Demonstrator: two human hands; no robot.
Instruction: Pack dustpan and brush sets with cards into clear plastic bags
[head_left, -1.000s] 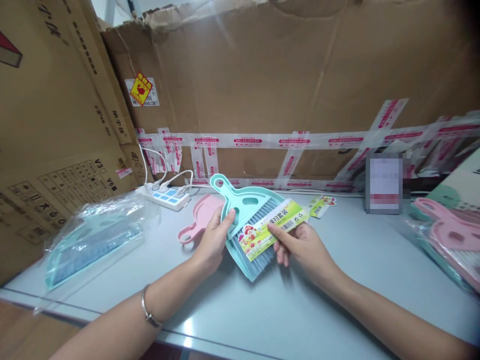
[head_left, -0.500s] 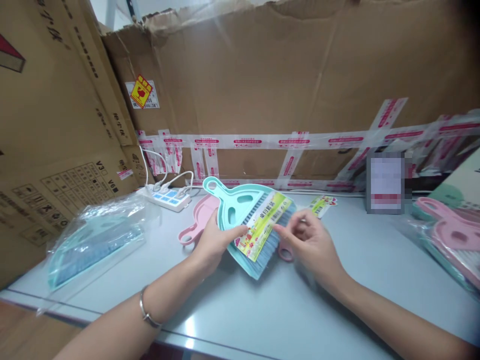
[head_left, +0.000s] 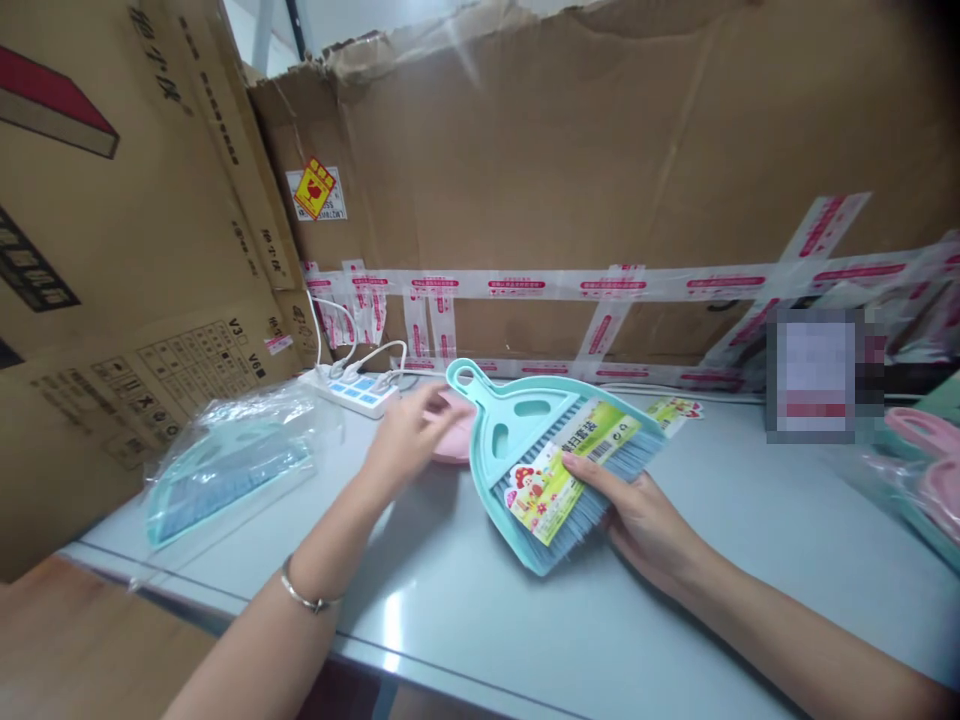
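A mint-green dustpan (head_left: 525, 400) with a blue-bristled brush (head_left: 628, 462) nested in it is tilted up above the table. A printed card label (head_left: 544, 495) with a mushroom picture wraps across the brush. My right hand (head_left: 645, 520) grips the set at its lower right edge, thumb on the label and the other fingers hidden behind. Just left of the green handle, my left hand (head_left: 401, 440) is off the set with thumb and fingers apart. It is over a pink dustpan (head_left: 452, 440) lying behind, partly covered; whether it touches the pink one I cannot tell.
A bagged green dustpan set (head_left: 232, 470) lies at left, near a white power strip (head_left: 360, 393). Bagged pink and green sets (head_left: 926, 470) are at right, by a blurred upright box (head_left: 814, 375). Another label card (head_left: 675, 412) lies behind. Large cardboard boxes (head_left: 525, 150) wall the table's back.
My left hand has let go of the green dustpan and moved left over the pink one. My right hand has taken hold of the set by its label side. The view has shifted left.
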